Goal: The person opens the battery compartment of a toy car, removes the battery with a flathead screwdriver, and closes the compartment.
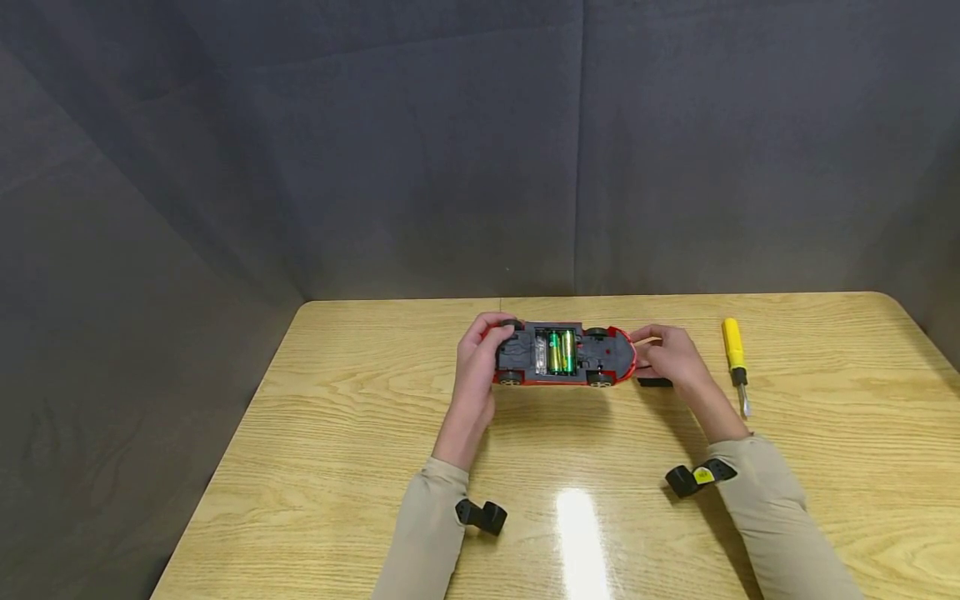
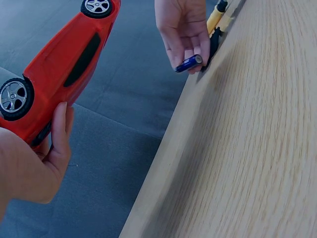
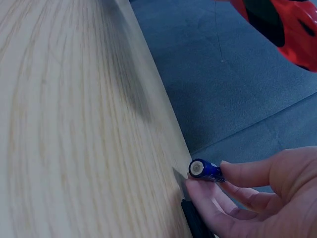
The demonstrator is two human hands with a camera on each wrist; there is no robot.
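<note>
My left hand (image 1: pixel 475 360) grips the rear end of a red toy car (image 2: pixel 62 59), holding it raised with its dark underside facing the head camera. In that underside is an uncovered battery compartment (image 1: pixel 541 353), with two green-and-gold batteries (image 1: pixel 561 352) side by side in it and a bare slot at their left. Close to the car's nose, my right hand (image 1: pixel 672 357) pinches a small blue battery (image 3: pixel 209 171) between thumb and fingers. The battery's flat end shows in the right wrist view; in the head view the fingers hide it.
A flat black piece (image 1: pixel 656 382) lies on the wooden table (image 1: pixel 337 467) just under my right hand. Further right lies a screwdriver (image 1: pixel 733 343) with a yellow handle, its tip pointing toward me. Dark cloth (image 1: pixel 435 167) hangs behind the table.
</note>
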